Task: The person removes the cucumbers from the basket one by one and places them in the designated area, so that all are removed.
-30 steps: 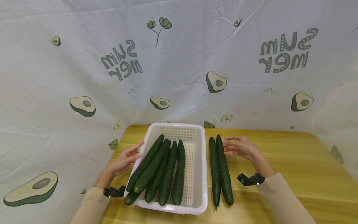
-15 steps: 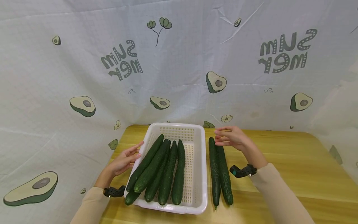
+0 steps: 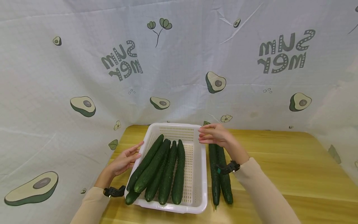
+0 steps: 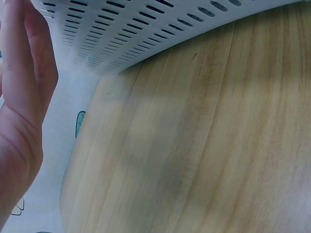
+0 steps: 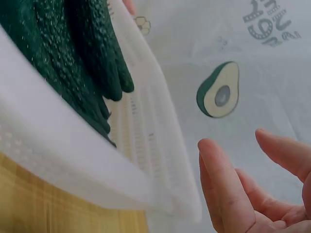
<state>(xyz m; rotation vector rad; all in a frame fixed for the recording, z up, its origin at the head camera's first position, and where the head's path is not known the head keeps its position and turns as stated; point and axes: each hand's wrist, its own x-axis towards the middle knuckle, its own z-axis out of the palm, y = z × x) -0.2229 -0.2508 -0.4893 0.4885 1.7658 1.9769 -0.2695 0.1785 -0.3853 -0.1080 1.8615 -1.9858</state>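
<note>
A white plastic basket (image 3: 203,174) with slotted walls stands on the wooden table, several dark green cucumbers (image 3: 167,174) lying lengthwise in it. Two more cucumbers (image 3: 214,174) lie side by side just right of the basket, their far ends hidden by the right arm. My left hand (image 3: 124,161) rests at the basket's left side, fingers fairly straight. In the left wrist view it lies along the slotted wall. My right hand (image 3: 213,135) is at the basket's far right corner, fingers extended and holding nothing. The right wrist view shows its fingers (image 5: 226,189) apart from the rim.
The yellow wooden table (image 3: 279,161) extends to the right of the cucumbers. A pale curtain (image 3: 179,68) printed with avocados hangs behind the table and along its left side. Each wrist wears a black band, such as the right wristband (image 3: 229,167).
My right hand has moved left and away from me, from beside the two loose cucumbers to the basket's far right corner. The left hand, basket and cucumbers have stayed in place.
</note>
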